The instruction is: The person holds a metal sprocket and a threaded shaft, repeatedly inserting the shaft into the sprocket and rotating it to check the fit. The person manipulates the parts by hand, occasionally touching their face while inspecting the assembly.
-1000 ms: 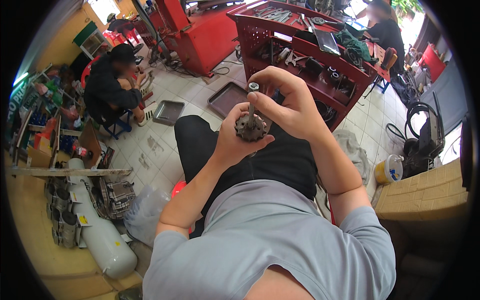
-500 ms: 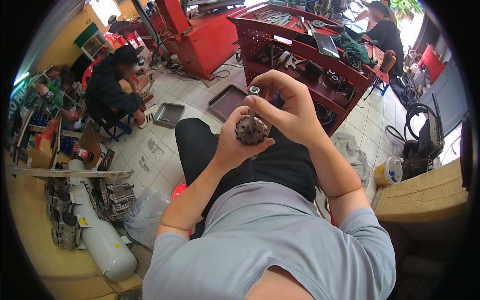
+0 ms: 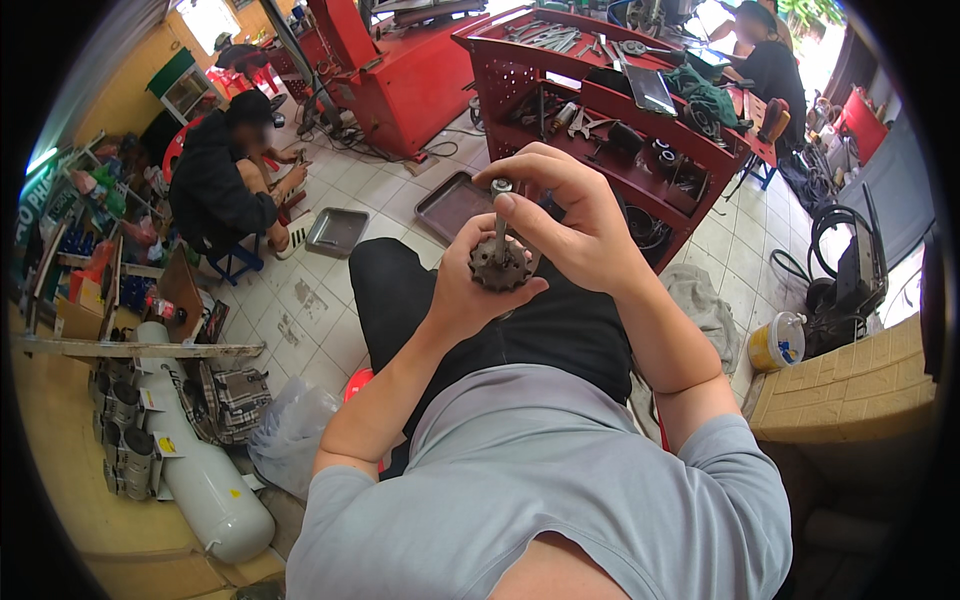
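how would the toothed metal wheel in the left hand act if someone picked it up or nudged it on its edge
The toothed metal wheel in the left hand would probably feel stiff and rather heavy for its size, as it looks like thick, dark metal. Its round outline might let it roll on edge, though the notched rim would likely make that bumpy.

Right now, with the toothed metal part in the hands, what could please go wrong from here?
The toothed metal part rests in the left hand, raised over the lap, so it could drop if that grip loosens. The upright metal rod is held only near its upper end by the right hand, so it might tilt or slip.
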### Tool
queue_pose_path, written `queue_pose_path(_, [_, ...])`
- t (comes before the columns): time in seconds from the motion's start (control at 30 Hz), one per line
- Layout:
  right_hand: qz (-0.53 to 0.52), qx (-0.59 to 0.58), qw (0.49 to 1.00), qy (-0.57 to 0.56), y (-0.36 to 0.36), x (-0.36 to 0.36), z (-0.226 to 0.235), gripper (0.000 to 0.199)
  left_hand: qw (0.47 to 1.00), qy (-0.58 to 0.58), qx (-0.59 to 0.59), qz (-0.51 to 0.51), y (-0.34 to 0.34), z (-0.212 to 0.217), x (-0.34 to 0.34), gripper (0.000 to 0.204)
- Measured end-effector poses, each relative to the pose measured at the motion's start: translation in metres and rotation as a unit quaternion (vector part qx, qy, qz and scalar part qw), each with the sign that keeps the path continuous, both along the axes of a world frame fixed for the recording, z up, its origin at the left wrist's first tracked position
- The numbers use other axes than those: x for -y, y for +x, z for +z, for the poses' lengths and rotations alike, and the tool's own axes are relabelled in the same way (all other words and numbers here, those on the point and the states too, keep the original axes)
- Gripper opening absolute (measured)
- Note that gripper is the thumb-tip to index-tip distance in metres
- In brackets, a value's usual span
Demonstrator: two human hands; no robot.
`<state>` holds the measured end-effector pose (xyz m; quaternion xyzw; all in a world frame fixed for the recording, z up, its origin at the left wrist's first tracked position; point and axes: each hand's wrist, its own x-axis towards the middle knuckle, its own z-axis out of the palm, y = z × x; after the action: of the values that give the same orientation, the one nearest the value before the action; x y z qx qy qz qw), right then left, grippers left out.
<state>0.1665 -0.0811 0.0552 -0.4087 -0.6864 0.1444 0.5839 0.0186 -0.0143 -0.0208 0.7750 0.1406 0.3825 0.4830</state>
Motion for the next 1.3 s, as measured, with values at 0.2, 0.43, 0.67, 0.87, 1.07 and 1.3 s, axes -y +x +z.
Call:
queue_pose_path(0.2, [-0.018,-0.010,1.000,-0.016,0.0000,0.0006,0.0003,0.025,1.000,-0.017,0.010,-0.005,0.0000,-0.0024,0.0006,0.062])
queue_pose_path(0.43, [-0.024,-0.030,0.998,-0.047,0.0022,-0.0015,-0.0040,0.018,0.999,-0.016,0.027,-0.005,0.0014,-0.0018,0.0005,0.054])
queue_pose_path(0.67, [-0.031,-0.028,0.998,-0.036,0.0003,0.0004,-0.0005,0.014,0.998,-0.058,0.019,-0.012,-0.0013,-0.0045,0.0007,0.050])
queue_pose_path(0.87, [-0.042,-0.021,0.999,-0.024,-0.0003,-0.0002,0.0001,0.014,0.998,-0.041,0.038,-0.008,0.0008,-0.0079,-0.0017,0.052])
queue_pose_path(1.07, [-0.043,-0.022,0.999,-0.004,-0.0017,-0.0001,-0.0007,0.016,0.999,-0.032,0.037,0.005,0.0016,-0.0071,-0.0008,0.055])
queue_pose_path(1.3, [-0.044,-0.023,0.999,-0.010,-0.0021,0.0009,-0.0003,0.017,0.998,-0.041,0.036,-0.003,0.0020,-0.0067,-0.0001,0.057])
